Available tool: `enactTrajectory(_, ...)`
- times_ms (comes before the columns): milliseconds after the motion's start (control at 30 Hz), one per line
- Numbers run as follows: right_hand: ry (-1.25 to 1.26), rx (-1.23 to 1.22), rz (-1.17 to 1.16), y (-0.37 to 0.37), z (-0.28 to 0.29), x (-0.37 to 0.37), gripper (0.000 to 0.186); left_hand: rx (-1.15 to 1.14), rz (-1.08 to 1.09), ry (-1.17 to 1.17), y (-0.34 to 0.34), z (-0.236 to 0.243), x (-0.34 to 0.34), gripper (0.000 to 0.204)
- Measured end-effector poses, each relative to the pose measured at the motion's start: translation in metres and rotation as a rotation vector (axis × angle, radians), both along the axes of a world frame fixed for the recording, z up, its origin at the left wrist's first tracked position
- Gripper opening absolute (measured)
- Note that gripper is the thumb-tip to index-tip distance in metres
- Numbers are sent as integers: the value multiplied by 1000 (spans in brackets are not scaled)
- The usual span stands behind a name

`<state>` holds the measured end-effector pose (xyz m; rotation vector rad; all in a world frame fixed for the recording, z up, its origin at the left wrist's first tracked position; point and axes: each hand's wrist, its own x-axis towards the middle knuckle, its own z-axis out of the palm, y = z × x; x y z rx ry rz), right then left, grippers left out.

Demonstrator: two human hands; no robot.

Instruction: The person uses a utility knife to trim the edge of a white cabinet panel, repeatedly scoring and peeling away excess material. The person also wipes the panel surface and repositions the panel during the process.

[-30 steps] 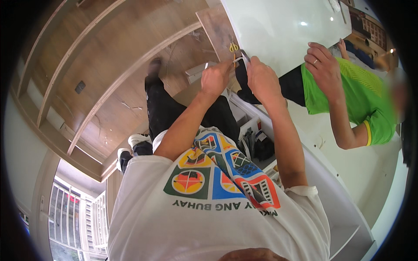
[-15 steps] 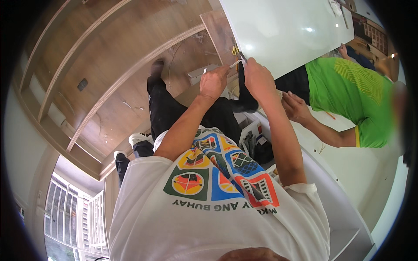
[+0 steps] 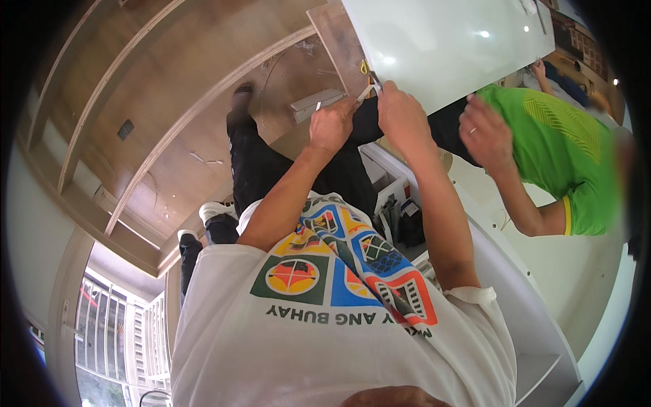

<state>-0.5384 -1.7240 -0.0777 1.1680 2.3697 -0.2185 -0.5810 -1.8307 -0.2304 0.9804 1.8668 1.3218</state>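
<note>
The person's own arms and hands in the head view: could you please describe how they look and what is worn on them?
Both forearms are bare, with no gloves, watch or rings visible on the left hand or right hand. Short white sleeves end above the elbows, part of a white T-shirt with a multicoloured geometric print.

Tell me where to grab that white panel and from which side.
Probably grip the white panel along its free lower edge, coming from below beside the right hand and left hand: it is flat, broad and glossy, so only the edge offers a hold.
</note>
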Motion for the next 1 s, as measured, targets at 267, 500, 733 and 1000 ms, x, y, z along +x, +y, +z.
enactTrajectory(267,33,-4,22,1,5,10,10,-7,-33,35,0,-3,-5,12)
enactTrajectory(500,39,-9,77,5,0,20,21,-3,-37,19,-8,-8,0,14)
enactTrajectory(733,51,38,83,5,-1,18,12,32,-8,-31,-6,-10,9,14)
enactTrajectory(1000,14,-15,18,3,5,9,12,-21,-103,8,-12,2,-2,13)
